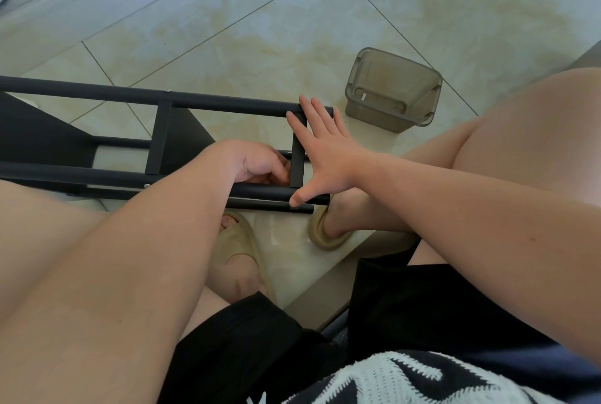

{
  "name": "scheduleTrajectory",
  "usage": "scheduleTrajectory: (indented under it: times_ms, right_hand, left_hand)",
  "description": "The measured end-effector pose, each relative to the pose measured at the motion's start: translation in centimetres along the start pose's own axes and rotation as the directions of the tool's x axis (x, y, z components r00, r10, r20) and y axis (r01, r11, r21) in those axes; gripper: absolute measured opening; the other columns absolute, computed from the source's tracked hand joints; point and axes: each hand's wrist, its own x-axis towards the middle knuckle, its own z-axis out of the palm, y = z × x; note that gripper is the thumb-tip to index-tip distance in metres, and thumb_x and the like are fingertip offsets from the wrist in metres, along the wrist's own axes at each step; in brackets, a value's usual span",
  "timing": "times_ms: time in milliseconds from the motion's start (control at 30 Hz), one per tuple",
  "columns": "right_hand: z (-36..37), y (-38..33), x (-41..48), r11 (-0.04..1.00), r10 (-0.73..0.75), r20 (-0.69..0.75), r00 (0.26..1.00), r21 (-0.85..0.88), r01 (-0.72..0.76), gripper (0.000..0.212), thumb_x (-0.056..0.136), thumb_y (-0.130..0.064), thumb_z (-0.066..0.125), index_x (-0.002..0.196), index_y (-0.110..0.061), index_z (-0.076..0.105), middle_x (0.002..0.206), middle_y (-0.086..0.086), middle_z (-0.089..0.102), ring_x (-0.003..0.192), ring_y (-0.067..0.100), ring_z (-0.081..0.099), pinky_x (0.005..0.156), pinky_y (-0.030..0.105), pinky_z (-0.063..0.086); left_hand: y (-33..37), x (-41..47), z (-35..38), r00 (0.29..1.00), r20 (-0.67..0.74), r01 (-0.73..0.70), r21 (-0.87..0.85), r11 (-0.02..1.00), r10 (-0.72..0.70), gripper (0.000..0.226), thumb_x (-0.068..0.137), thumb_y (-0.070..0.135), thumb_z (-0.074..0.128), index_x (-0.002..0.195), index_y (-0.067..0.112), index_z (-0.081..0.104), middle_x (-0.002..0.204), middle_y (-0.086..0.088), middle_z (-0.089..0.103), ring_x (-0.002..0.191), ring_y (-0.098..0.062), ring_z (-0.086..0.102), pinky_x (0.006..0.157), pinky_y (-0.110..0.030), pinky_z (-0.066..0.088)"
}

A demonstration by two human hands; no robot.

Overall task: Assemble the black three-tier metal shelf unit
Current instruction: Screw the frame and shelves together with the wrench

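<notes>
The black frame (227, 101) lies on its side on the tiled floor (292, 29), before a seated person. The right hand (322, 156) is spread flat over its end, fingers on the far rail, thumb on the near one, grip wide open. The left hand (257, 163) curls in beside the end crossbar (297, 159) — whether its grip holds anything, I can't tell. A smoky bin (393, 91) stands nearby.

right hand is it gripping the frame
No, the right hand lies flat, fingers straight and spread, against the frame.
</notes>
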Motion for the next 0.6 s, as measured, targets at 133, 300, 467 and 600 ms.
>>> scheduleTrajectory:
  times_ms: [133, 300, 467, 600]
  right_hand:
    - [-0.01, -0.02, -0.03, 1.000, -0.001, 0.003, 1.000, -0.001, 0.001, 0.152, 0.058, -0.083, 0.073, 0.160, -0.013, -0.014, 0.162, 0.016, -0.033, 0.149, 0.030, -0.032, 0.123, 0.052, -0.014]
    - [0.00, 0.00, -0.05, 1.000, -0.002, -0.001, 1.000, -0.002, 0.002, 0.152, 0.058, -0.083, 0.073, 0.160, -0.012, -0.014, 0.162, 0.016, -0.033, 0.149, 0.030, -0.032, 0.123, 0.052, -0.014]
    - [-0.01, -0.09, -0.16, 1.000, -0.004, 0.000, 1.000, -0.002, 0.004, 0.151, 0.058, -0.083, 0.073, 0.160, -0.012, -0.014, 0.162, 0.016, -0.033, 0.149, 0.030, -0.032, 0.123, 0.052, -0.014]
    - [-0.02, -0.01, -0.02, 1.000, -0.003, -0.004, 1.000, -0.001, 0.003, 0.151, 0.058, -0.083, 0.073, 0.160, -0.012, -0.013, 0.162, 0.016, -0.033, 0.149, 0.030, -0.032, 0.123, 0.052, -0.013]
  left_hand:
    - [-0.07, 0.09, 0.01, 1.000, 0.019, -0.001, -0.015, 1.000, 0.001, 0.024, 0.091, -0.007, 0.053, 0.110, 0.003, 0.065, 0.109, -0.020, 0.063, 0.099, -0.031, 0.059, 0.086, -0.034, 0.050]
    - [0.21, -0.21, 0.04, 0.998, 0.038, 0.049, -0.008, 0.999, -0.049, 0.019, 0.093, 0.005, 0.059, 0.105, 0.009, 0.073, 0.095, -0.007, 0.075, 0.087, -0.020, 0.069, 0.084, -0.032, 0.052]
    - [0.01, 0.22, 0.23, 1.000, -0.006, 0.022, -0.035, 0.999, -0.022, 0.019, 0.090, -0.005, 0.057, 0.097, 0.006, 0.072, 0.089, -0.012, 0.069, 0.079, -0.023, 0.065, 0.076, -0.030, 0.054]
    - [0.16, 0.09, 0.25, 1.000, -0.027, -0.013, -0.030, 0.999, 0.012, 0.022, 0.088, -0.010, 0.054, 0.097, 0.004, 0.069, 0.086, -0.014, 0.067, 0.071, -0.020, 0.065, 0.063, -0.025, 0.056]
